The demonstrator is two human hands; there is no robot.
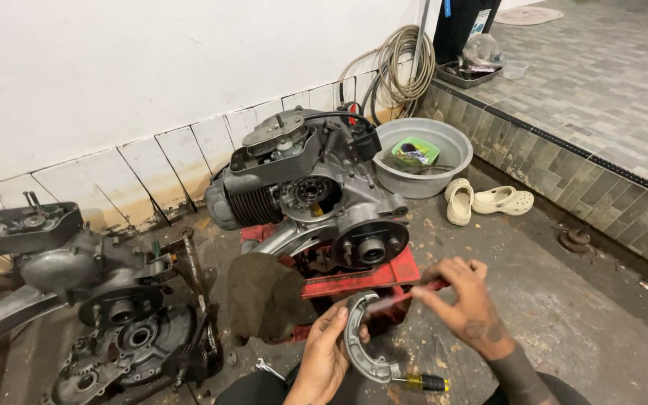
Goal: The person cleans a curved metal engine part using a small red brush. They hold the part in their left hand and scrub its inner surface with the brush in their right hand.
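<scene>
My left hand [322, 354] holds a curved grey metal brake shoe [357, 341] by its inner edge, low in the middle of the view. My right hand [463, 296] pinches a thin red-handled tool [406, 295] whose tip lies against the top of the shoe. Just beyond the hands a grey scooter engine [305, 191] rests on a red stand [373, 276], its round hub [370, 245] facing me. A dark rag [262, 294] hangs over the stand's left side.
A second, partly stripped engine [91, 300] lies on the floor at left. A yellow-handled screwdriver [421, 383] lies under the shoe. A grey basin [418, 156], cream clogs [485, 201], a coiled hose [403, 64] and a tiled step [564, 161] stand at right.
</scene>
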